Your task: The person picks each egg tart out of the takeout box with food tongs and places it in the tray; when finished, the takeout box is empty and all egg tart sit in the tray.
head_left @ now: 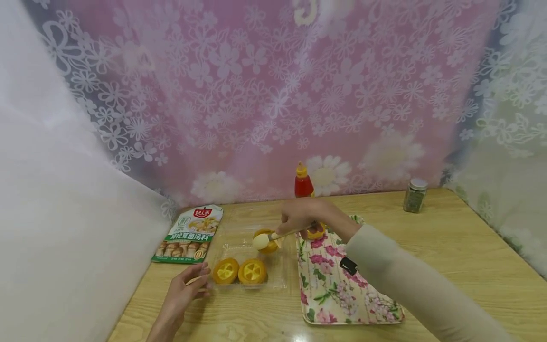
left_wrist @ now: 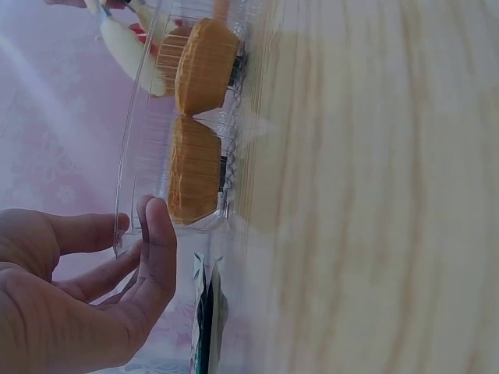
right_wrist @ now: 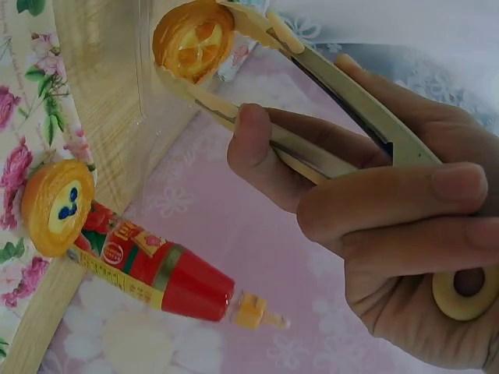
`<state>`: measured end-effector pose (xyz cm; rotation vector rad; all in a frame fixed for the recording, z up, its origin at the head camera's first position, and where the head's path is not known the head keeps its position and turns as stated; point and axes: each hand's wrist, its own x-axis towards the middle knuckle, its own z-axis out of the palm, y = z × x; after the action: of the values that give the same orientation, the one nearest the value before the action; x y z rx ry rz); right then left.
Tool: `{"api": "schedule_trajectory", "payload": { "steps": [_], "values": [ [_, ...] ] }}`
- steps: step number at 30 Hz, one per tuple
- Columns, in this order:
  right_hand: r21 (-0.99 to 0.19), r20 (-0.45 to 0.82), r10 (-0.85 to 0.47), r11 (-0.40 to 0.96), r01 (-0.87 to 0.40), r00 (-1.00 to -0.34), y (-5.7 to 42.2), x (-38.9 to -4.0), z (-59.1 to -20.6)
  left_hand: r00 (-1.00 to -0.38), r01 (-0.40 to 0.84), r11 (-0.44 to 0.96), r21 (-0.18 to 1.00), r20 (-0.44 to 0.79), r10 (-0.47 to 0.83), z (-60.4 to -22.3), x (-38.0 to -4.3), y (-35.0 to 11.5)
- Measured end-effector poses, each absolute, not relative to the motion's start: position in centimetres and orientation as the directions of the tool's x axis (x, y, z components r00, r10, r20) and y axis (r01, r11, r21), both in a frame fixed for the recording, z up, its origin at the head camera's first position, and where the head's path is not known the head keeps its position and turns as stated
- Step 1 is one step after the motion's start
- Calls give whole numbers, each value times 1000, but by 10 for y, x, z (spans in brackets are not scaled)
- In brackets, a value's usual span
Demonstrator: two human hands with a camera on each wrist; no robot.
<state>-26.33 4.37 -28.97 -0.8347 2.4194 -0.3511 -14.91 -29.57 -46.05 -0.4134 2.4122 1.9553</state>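
My right hand (head_left: 299, 216) grips a pair of tongs (right_wrist: 323, 148) with cream-coloured tips. An egg tart (right_wrist: 195, 40) sits between those tips, over the back right of a clear plastic container (head_left: 278, 280). Two more tarts, a left one (head_left: 225, 271) and a right one (head_left: 252, 271), lie side by side along the container's front. At its front left corner my left hand (head_left: 185, 287) pinches the rim between thumb and fingers. Another tart, topped with blue pieces (right_wrist: 58, 208), rests on the floral tray (head_left: 329, 285), partly hidden by my right hand in the head view.
A red squeeze bottle (head_left: 303, 185) with a yellow cap stands behind the tray. To the left of the container lies a green and white food packet (head_left: 188, 235). One glass jar (head_left: 415, 195) stands at the back right of the wooden table (head_left: 448, 247). Patterned curtains enclose the table.
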Motion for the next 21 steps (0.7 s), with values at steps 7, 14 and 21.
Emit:
{"api": "schedule_trajectory", "payload": {
  "steps": [7,14,21],
  "values": [
    [-483,-345,-672,726,-490,-655,78,-262,-278,-963,-212,184,960,-173,-204,-461,-148,-294],
    [-557,-314,-694,687,-467,-647,113,-259,-267,-959,-225,192,955,-182,-216,-459,-148,-293],
    [-598,-293,-701,665,-447,-650,151,-258,-262,-963,-221,210,952,-179,-203,-459,-148,-294]
  ]
}}
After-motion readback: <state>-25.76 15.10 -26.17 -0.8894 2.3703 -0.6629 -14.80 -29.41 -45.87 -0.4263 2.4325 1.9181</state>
